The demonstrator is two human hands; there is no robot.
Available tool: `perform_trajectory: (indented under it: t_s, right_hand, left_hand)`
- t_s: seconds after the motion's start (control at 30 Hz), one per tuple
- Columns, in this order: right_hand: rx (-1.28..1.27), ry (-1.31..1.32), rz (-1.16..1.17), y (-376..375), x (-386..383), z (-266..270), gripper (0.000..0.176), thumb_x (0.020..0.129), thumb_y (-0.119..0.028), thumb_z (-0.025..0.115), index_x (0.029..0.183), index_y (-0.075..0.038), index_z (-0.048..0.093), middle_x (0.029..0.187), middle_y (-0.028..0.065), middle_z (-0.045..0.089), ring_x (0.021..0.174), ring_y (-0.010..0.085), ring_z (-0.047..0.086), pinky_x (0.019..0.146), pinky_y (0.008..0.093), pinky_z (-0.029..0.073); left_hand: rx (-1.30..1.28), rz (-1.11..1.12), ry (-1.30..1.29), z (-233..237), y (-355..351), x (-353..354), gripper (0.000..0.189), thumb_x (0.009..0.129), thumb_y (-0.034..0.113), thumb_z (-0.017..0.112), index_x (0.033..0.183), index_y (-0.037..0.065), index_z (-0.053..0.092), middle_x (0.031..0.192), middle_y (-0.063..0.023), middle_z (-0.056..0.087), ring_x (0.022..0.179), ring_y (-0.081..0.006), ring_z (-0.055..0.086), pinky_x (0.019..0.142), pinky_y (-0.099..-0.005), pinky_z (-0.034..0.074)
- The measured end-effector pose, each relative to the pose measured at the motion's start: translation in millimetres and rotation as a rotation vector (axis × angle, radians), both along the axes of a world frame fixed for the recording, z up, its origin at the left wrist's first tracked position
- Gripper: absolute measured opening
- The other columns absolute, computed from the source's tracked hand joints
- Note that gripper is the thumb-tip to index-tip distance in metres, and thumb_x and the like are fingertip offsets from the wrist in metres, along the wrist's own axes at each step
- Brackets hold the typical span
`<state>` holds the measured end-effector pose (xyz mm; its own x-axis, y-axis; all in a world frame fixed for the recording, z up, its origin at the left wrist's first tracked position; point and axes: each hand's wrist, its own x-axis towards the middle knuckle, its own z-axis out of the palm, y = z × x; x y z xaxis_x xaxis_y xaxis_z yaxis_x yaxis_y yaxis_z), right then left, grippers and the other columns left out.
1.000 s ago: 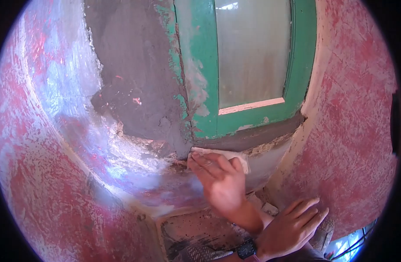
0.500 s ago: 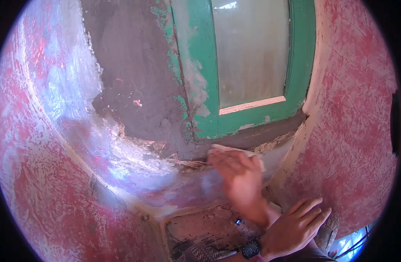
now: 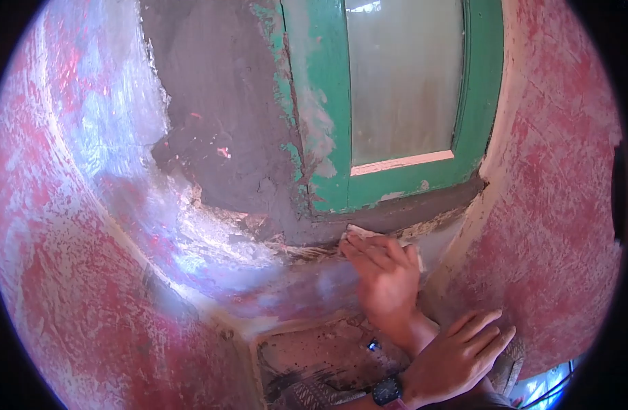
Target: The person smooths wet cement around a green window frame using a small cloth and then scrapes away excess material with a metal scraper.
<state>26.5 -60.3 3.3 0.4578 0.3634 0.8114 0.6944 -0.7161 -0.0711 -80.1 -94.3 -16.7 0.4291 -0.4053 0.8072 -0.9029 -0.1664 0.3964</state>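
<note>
While one mottled pink wall (image 3: 47,301) curves down the far left, one grey plaster patch (image 3: 218,82) ends beside it in a jagged edge. Below one green frame (image 3: 403,190), the right hand (image 3: 389,283) reaches up-left, fingers together, holding one pale sheet (image 3: 358,230) against the wall's lower band, with open surface either side. Farther right, the left hand (image 3: 457,359), wearing one watch (image 3: 386,390), crosses before the right forearm, fingers slightly apart, near a second pink wall (image 3: 560,225).

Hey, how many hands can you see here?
2: the right hand, holding a pale pad below the green frame, and the left hand, lower right, beyond the wristwatch.
</note>
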Motion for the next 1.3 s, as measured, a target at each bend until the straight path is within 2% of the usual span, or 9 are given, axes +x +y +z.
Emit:
perform_trajectory:
  t_s: [0.2,0.4,0.47,0.57,0.63,0.73,0.93,1.1,1.3]
  right_hand:
    - [0.007,-0.028,0.110,41,-12,11,0.049,0.077,-0.007,0.070,0.123,-0.016,0.085,0.132,-0.0015,0.083,0.112,0.0176,0.072,0.083,0.0407,0.049]
    - [0.075,0.107,0.016,0,-6,-4,0.049,0.078,0.002,0.071,0.121,-0.015,0.085,0.124,-0.0005,0.085,0.110,0.0227,0.073,0.084,0.0404,0.051]
    - [0.148,0.193,0.081,-5,-8,-2,0.050,0.083,0.003,0.070,0.129,-0.011,0.083,0.122,0.0066,0.085,0.104,0.0263,0.075,0.086,0.0430,0.055]
    - [0.293,0.203,0.171,4,-10,1,0.055,0.082,0.009,0.068,0.133,-0.007,0.081,0.123,0.0115,0.084,0.104,0.0311,0.076,0.092,0.0448,0.059]
    - [0.390,0.147,0.253,23,-13,9,0.059,0.081,0.011,0.067,0.137,-0.004,0.078,0.123,0.0145,0.083,0.105,0.0336,0.077,0.095,0.0449,0.062]
    - [0.520,0.073,0.325,57,-20,30,0.060,0.085,0.015,0.062,0.140,-0.003,0.077,0.115,0.0196,0.082,0.097,0.0377,0.076,0.089,0.0442,0.062]
    - [0.524,-0.037,0.336,121,-14,36,0.065,0.081,0.016,0.067,0.144,-0.001,0.073,0.131,0.0195,0.080,0.103,0.0380,0.076,0.094,0.0431,0.062]
    - [0.575,0.037,0.335,110,-16,-1,0.061,0.082,0.012,0.071,0.142,0.001,0.073,0.137,0.0201,0.078,0.104,0.0359,0.075,0.095,0.0423,0.062]
    - [0.673,0.012,0.387,127,-17,43,0.058,0.082,0.017,0.067,0.138,0.002,0.076,0.135,0.0217,0.079,0.102,0.0366,0.077,0.092,0.0423,0.061]
  left_hand:
    - [0.034,-0.030,0.055,4,-3,-2,0.057,0.097,0.015,0.066,0.148,-0.010,0.063,0.137,-0.0182,0.071,0.145,-0.0360,0.057,0.125,-0.0517,0.044]
    - [-0.009,0.004,-0.020,7,6,-4,0.057,0.097,0.015,0.069,0.148,-0.009,0.064,0.136,-0.0180,0.071,0.143,-0.0360,0.059,0.124,-0.0521,0.045]
    - [-0.065,0.022,-0.034,17,11,-3,0.054,0.097,0.013,0.073,0.147,-0.007,0.066,0.134,-0.0165,0.072,0.138,-0.0351,0.063,0.118,-0.0510,0.048]
    - [-0.231,0.132,-0.108,28,7,-7,0.032,0.092,0.014,0.080,0.122,0.004,0.081,0.113,-0.0125,0.077,0.123,-0.0323,0.071,0.105,-0.0489,0.057]
    - [-0.245,0.138,-0.165,24,1,-7,0.031,0.092,0.014,0.079,0.122,0.004,0.081,0.113,-0.0126,0.077,0.124,-0.0325,0.071,0.105,-0.0493,0.057]
    - [-0.219,0.147,-0.195,30,6,-12,0.030,0.093,0.016,0.077,0.120,0.003,0.082,0.116,-0.0126,0.077,0.125,-0.0322,0.070,0.105,-0.0504,0.057]
    - [-0.289,0.187,-0.239,26,1,-11,0.030,0.093,0.020,0.079,0.117,0.003,0.084,0.118,-0.0116,0.079,0.125,-0.0313,0.071,0.106,-0.0498,0.058]
    - [-0.265,0.218,-0.174,34,12,-16,0.028,0.092,0.021,0.080,0.113,0.005,0.086,0.114,-0.0108,0.081,0.123,-0.0298,0.072,0.106,-0.0479,0.059]
    - [-0.330,0.230,-0.228,23,3,-12,0.027,0.091,0.018,0.080,0.114,0.006,0.086,0.113,-0.0102,0.081,0.121,-0.0297,0.073,0.103,-0.0469,0.060]
